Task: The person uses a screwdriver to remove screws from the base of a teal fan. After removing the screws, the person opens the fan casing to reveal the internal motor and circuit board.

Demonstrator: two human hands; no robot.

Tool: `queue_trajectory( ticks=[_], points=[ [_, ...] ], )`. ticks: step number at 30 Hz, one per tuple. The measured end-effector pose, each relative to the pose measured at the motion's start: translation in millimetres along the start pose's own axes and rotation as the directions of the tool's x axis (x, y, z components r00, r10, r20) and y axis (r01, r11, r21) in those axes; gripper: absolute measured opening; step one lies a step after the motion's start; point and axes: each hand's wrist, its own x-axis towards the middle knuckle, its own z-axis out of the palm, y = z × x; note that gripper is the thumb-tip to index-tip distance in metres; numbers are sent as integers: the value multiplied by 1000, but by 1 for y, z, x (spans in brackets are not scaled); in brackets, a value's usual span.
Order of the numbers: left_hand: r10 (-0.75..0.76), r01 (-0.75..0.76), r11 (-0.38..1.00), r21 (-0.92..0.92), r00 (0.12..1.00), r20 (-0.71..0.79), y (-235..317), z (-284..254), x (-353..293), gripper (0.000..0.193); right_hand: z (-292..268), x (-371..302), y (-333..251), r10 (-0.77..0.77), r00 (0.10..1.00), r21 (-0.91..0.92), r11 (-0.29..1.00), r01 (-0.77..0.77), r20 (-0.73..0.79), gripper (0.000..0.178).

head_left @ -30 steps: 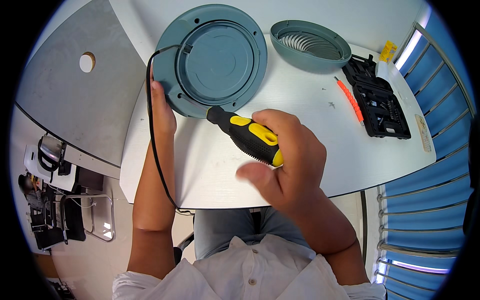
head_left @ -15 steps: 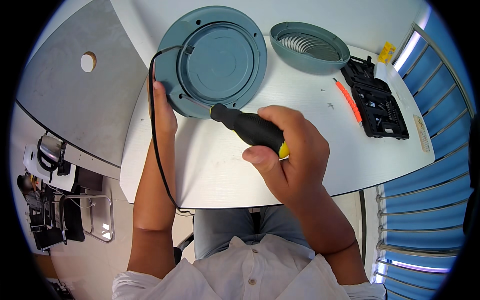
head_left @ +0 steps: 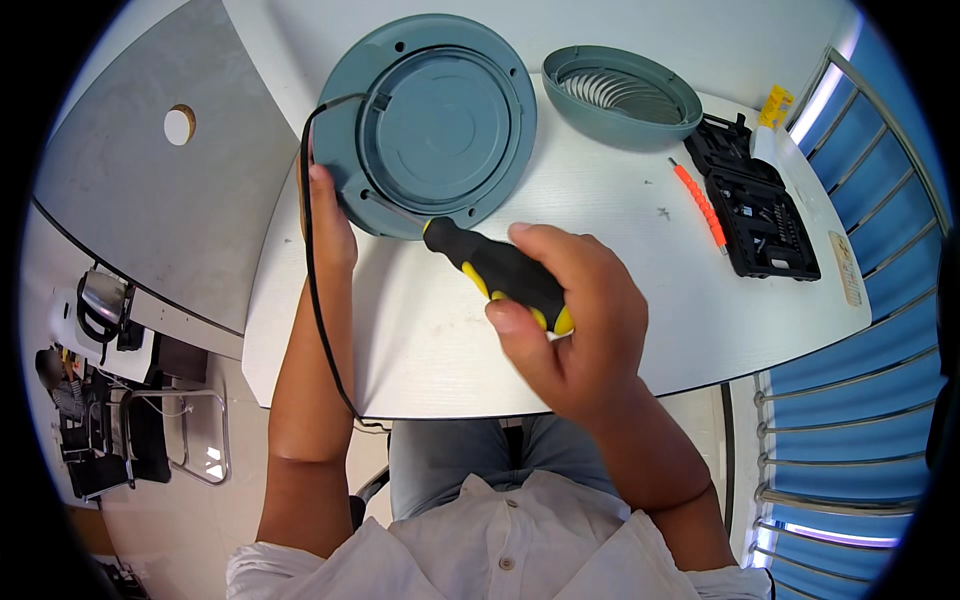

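The round grey-green plastic base [head_left: 440,130] is located above the rear left part of the white wood-grain tabletop [head_left: 450,350], tilted up with its recessed circular face toward the camera. The left hand [head_left: 328,222] grips the base at its lower left rim, thumb on the near side; the fingers behind the rim are hidden. The right hand [head_left: 590,315] is closed around the handle of the black-and-yellow screwdriver [head_left: 500,268], with the thumb below and the index finger above. The metal shaft points up and left to the screw hole at the lower left of the base; tip engagement cannot be determined. A thin black power cable [head_left: 310,250] leaves the recess at its upper left, crosses the rim and runs down along the left forearm to the front table edge. To the right of the base rests the grey-green plastic dome-shaped shell [head_left: 608,124] with a slatted interior. Further right, an orange-red ribbed flexible shaft [head_left: 698,200] lies beside the unfolded black plastic tool case [head_left: 778,269]. Small metal screws [head_left: 663,213] lie left of the flexible shaft.
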Motion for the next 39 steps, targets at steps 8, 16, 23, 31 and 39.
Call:
queue_trajectory(
  ticks=[8,16,23,31,39],
  points=[
    [-5,5,1000,8,1000,-9,-4,-4,0,59,-9,-5,-12,178,969,66,979,-192,174,56],
    [34,-34,998,50,999,15,-4,-4,1,59,-5,-9,1,23,998,79,996,-28,62,45],
    [40,-40,999,20,999,7,-6,-3,1,66,-5,-13,-5,207,976,101,972,-214,71,60],
    [44,-42,992,115,999,-10,-1,-3,-3,71,6,-30,0,291,956,284,919,-274,-18,50],
    [120,-109,989,101,987,-111,-4,6,-13,55,3,-13,-13,476,880,260,848,-461,8,52]
  ],
)
